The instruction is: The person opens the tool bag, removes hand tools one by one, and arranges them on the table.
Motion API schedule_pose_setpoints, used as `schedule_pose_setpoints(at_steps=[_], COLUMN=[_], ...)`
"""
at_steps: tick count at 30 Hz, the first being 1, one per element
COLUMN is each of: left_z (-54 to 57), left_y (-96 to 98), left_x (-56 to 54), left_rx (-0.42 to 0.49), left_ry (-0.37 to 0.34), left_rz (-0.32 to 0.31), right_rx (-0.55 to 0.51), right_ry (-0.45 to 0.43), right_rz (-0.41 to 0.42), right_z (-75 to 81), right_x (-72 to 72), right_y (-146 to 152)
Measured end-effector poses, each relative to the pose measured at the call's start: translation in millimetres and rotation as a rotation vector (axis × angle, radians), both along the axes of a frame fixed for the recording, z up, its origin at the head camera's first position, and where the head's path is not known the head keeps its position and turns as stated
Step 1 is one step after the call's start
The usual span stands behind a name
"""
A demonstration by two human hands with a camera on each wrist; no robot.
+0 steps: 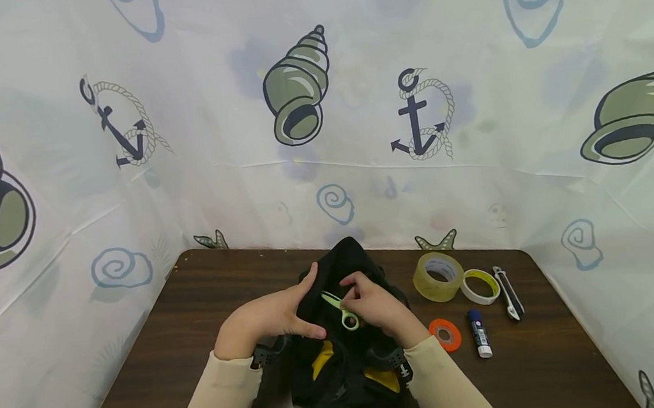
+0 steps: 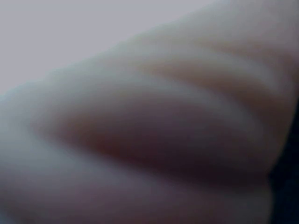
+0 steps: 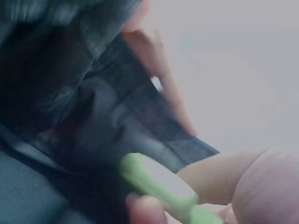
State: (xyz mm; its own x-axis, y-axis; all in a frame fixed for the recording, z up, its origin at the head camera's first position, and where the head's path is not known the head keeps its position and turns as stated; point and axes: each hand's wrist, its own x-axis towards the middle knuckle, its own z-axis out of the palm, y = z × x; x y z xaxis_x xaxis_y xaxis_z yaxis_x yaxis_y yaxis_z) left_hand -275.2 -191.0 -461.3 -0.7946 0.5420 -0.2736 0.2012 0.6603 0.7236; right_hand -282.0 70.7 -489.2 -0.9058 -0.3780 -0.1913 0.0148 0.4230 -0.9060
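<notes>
A black bag [image 1: 347, 260] with yellow patches stands on the table in front of me, its mouth spread. My left hand [image 1: 263, 316] grips the bag's left edge, thumb on the near side. Its fingers [image 3: 170, 93] lie along the outer side of the rim in the right wrist view. My right hand [image 1: 378, 309] pinches light green scissors [image 1: 333, 301] over the opening, and they slant across the dark inside. Up close, the green scissors handle [image 3: 161, 184] sits between thumb and fingers. The left wrist view is blurred skin.
Right of the bag lie a wide clear tape roll [image 1: 434, 291], a white tape roll [image 1: 475, 297], an orange tape roll [image 1: 455, 342], a glue stick [image 1: 479, 333] and a utility knife [image 1: 510, 295]. A patterned curtain [image 1: 362, 214] encloses the brown table [image 1: 196, 304].
</notes>
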Motion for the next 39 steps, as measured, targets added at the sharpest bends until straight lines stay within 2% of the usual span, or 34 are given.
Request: schedule_pose_setpoints(at_steps=[4, 9, 13, 16, 19, 21, 24, 28, 31, 34, 37, 39], left_z=[1.1, 1.5, -0.1, 0.2, 1.7, 2.2, 2.7, 4.5, 4.4, 3.4, 2.0, 1.8], left_y=[-0.3, -0.8, -1.5, -1.3, -0.8, -0.5, 0.1, 0.3, 0.5, 0.6, 0.5, 0.1], left_x=[0.6, 1.7, 2.0, 2.3, 3.0, 3.3, 3.6, 4.2, 4.2, 3.7, 3.3, 3.3], left_rx=[0.003, -0.001, 0.005, 0.008, 0.003, -0.002, -0.002, 0.001, 0.004, 0.004, 0.005, 0.001], left_ry=[0.003, -0.001, -0.002, 0.000, -0.001, -0.003, -0.007, -0.015, -0.017, -0.009, -0.011, -0.012], left_rz=[0.003, 0.008, 0.015, 0.014, 0.016, 0.018, 0.015, 0.016, 0.019, 0.021, 0.023, 0.024], right_rx=[-0.023, -0.138, -0.191, -0.185, -0.167, -0.184, -0.233, -0.305, -0.316, -0.320, -0.327, -0.294], right_ry=[0.005, -0.016, 0.051, 0.109, 0.123, 0.100, 0.056, 0.034, 0.052, 0.084, 0.138, 0.186], right_rz=[0.008, 0.069, 0.122, 0.102, 0.020, -0.044, -0.125, -0.190, -0.266, -0.376, -0.497, -0.594], right_z=[11.7, 21.0, 23.7, 24.2, 23.6, 23.1, 21.0, 19.5, 17.0, 10.5, -2.4, -13.7], right_x=[11.1, 26.2, 39.8, 51.8, 62.2, 67.8, 75.1, 82.8, 88.4, 93.9, 97.8, 99.0], right_y=[15, 35, 51, 61, 72, 80, 94, 113, 128, 146, 166, 181])
